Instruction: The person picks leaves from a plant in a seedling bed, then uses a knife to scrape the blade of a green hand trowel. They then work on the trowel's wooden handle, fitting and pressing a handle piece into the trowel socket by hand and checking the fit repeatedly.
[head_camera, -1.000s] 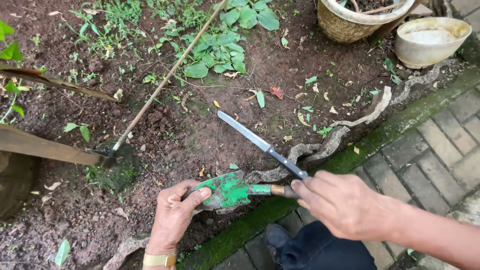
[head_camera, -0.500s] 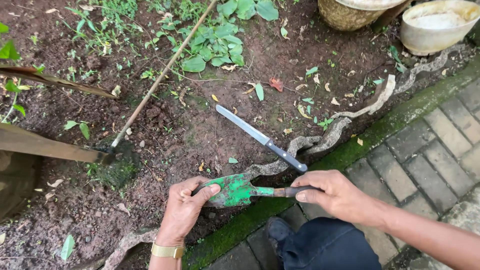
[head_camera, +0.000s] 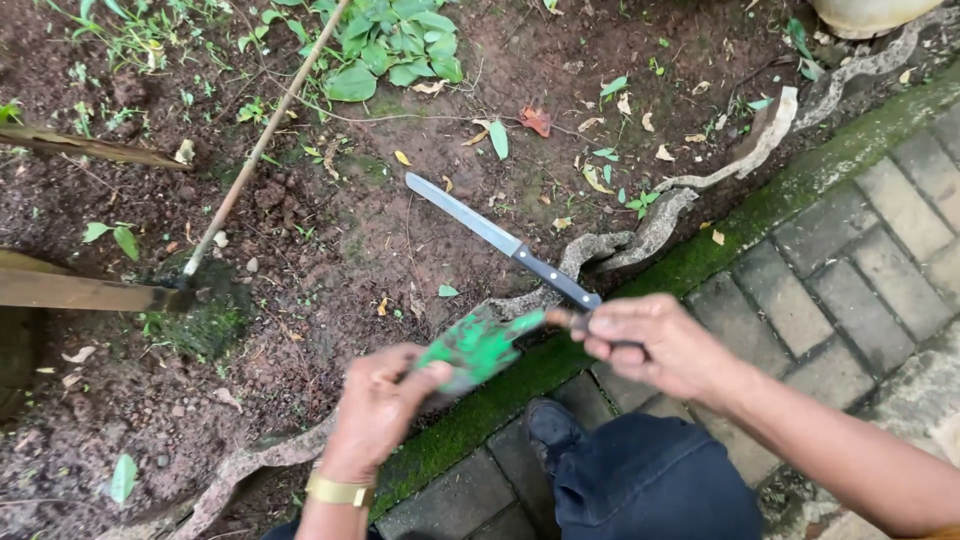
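A small green garden trowel (head_camera: 478, 346) is held between both hands just above the mossy edge of the soil bed. My left hand (head_camera: 378, 410), with a gold watch at the wrist, has its fingers and thumb on the trowel's blade. My right hand (head_camera: 658, 345) grips the trowel's handle end. A long knife (head_camera: 500, 239) with a steel blade and a dark handle lies on the soil just beyond the trowel; its handle end reaches my right hand's fingers.
A long wooden tool handle (head_camera: 262, 140) lies across the soil at left, its head near a wooden plank (head_camera: 70, 291). Green plants (head_camera: 390, 45) grow at the top. Brick paving (head_camera: 850, 260) lies at right, edged by moss. My dark-trousered knee (head_camera: 640, 480) is below.
The view has tilted down and the pots at top right have left it. Both hands have kept hold of the trowel, and my left hand has shifted along its blade.
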